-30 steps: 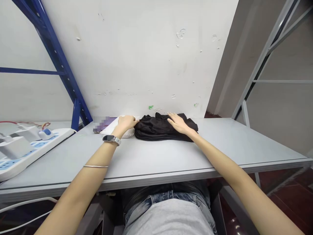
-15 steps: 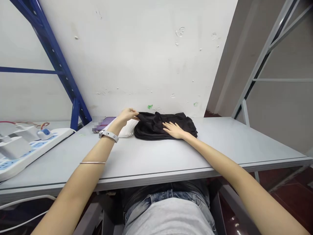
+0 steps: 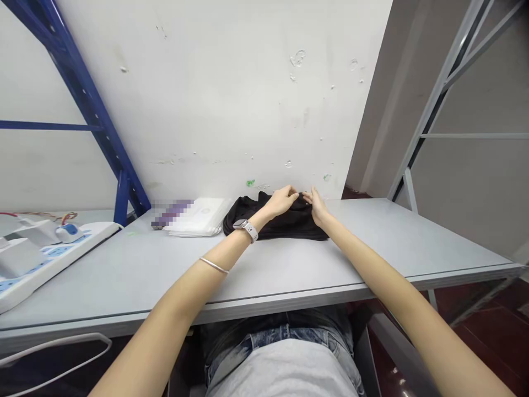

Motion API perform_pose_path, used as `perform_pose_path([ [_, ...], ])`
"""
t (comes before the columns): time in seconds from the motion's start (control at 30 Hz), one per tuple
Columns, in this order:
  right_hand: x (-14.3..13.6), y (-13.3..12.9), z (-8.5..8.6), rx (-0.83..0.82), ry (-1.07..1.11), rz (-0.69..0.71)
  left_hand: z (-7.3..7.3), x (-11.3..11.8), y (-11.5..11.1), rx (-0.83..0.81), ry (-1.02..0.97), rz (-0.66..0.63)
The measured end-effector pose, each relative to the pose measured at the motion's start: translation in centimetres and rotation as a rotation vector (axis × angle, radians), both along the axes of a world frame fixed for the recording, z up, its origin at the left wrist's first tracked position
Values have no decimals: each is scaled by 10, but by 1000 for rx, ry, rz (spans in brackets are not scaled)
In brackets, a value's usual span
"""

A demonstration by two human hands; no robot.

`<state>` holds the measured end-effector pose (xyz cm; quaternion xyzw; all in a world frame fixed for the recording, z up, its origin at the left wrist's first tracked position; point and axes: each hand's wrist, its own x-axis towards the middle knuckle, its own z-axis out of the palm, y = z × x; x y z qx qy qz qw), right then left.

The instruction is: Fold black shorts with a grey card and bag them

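A pile of black cloth (image 3: 285, 227) lies on the grey table (image 3: 297, 270), close to the wall. Over its middle is my left hand (image 3: 282, 202), fingers bent and pinched together at the cloth's far right part. My right hand (image 3: 317, 206) is at the right end of the cloth, its fingers apart and raised, the fingertips close to those of my left hand. White flat packets (image 3: 198, 218) are stacked just left of the cloth.
A power strip (image 3: 61, 255) with plugs and cables lies at the left. Beside the packets is a partly blurred purple item (image 3: 177, 209). Blue metal framing (image 3: 93, 105) rises at the left, grey framing (image 3: 433, 102) at the right. A white wall (image 3: 231, 99) stands behind.
My left hand has moved right from the cloth's left end to its far right part. My right hand has lifted from lying flat and shifted right. More of the white packets shows.
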<state>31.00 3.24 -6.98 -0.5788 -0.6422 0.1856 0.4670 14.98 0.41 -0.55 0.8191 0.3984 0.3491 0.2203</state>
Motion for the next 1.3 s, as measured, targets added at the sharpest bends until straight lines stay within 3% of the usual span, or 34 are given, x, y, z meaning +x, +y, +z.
perform_pose_path([
  [0.07,3,-4,7,-44,144,-124,-7,-11,0,67,48,49],
  [0.13,1,-12,13,-7,82,-135,-10,-29,4,113,136,146],
  [0.27,-13,-28,15,116,-431,191,-18,-58,12,-7,322,304],
  [0.37,-21,-34,8,8,-638,312,-30,-62,13,-149,297,298],
  [0.47,-23,-32,-1,-64,-662,280,-42,-56,14,-167,230,280],
  [0.67,-14,-21,-5,-21,-661,147,-51,-53,17,-163,169,271],
  [0.83,-16,-9,-7,32,-688,71,-50,-56,15,-217,118,225],
  [1.1,-24,-23,-1,245,-669,131,-32,-74,14,-102,95,381],
  [1.2,-35,-34,0,238,-683,277,-22,-88,15,-110,107,440],
  [1.3,-46,-41,-3,63,-740,447,-15,-97,15,-78,146,478],
])
